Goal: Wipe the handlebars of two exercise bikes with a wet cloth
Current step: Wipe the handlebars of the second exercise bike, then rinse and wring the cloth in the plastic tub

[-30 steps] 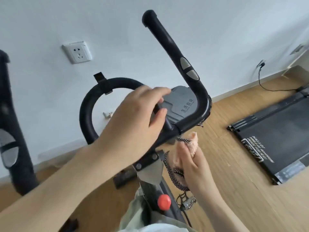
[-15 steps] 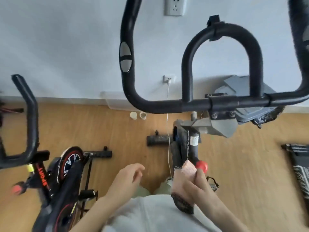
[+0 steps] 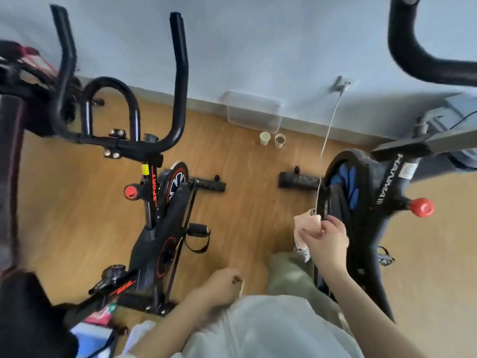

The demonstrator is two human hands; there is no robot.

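My right hand (image 3: pixel 325 240) grips a pink cloth (image 3: pixel 302 226) low down, beside the frame of the right-hand exercise bike (image 3: pixel 369 192). That bike's black handlebar (image 3: pixel 413 52) curves across the top right corner, well above the hand. A second bike, black with red trim (image 3: pixel 160 223), stands at the left, and its handlebars (image 3: pixel 129 140) rise toward the wall. My left hand (image 3: pixel 223 284) hangs near my waist, fingers curled, blurred, with nothing seen in it. Neither hand touches a handlebar.
A clear plastic tub (image 3: pixel 254 113) and two paper cups (image 3: pixel 272 139) stand by the wall between the bikes. A white cable (image 3: pixel 326 140) runs down from a wall plug. Wooden floor (image 3: pixel 247 202) lies between the bikes. Dark, blurred equipment (image 3: pixel 13 156) fills the left edge.
My left hand has let go of the right bike's handlebar and dropped to my waist. The view has swung left and down, bringing the red-trimmed bike into sight. The cloth stays in my right hand.
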